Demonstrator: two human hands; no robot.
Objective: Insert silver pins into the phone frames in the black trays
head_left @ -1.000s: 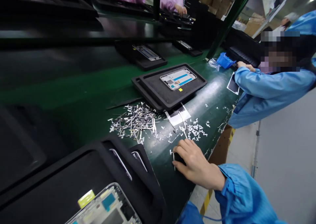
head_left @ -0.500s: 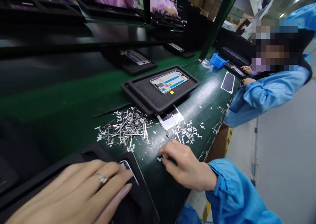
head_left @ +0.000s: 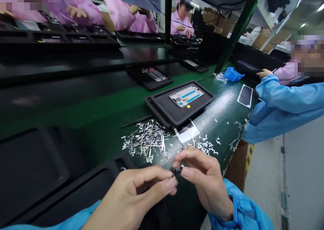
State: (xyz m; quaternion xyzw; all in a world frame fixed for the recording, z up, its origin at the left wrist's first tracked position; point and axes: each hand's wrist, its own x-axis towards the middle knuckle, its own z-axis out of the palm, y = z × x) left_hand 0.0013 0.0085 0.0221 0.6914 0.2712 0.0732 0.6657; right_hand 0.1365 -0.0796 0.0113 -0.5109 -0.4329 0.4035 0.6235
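Observation:
My left hand (head_left: pixel 136 193) and my right hand (head_left: pixel 202 179) meet above the near edge of the green belt (head_left: pixel 101 115). Both pinch one tiny dark part (head_left: pixel 177 171) between their fingertips. Just beyond them lies a heap of small silvery strips (head_left: pixel 146 140) and a scatter of white bits (head_left: pixel 207 145). Under my left hand sits a black tray (head_left: pixel 63 189). Farther along the belt, another black tray (head_left: pixel 162 106) carries a phone frame (head_left: pixel 186 95) with blue tape strips.
A person in a blue coat (head_left: pixel 283 105) leans on the belt at right, near a blue bin (head_left: pixel 233 74) and a dark sheet (head_left: pixel 245 95). More trays (head_left: pixel 149 76) ride farther back. People in pink (head_left: pixel 129 15) work at the far side. A green post (head_left: pixel 235 27) stands behind.
My left hand lifted off the near tray and came to my right hand. My right hand rose from the belt; both now pinch a tiny part. The view tilted up.

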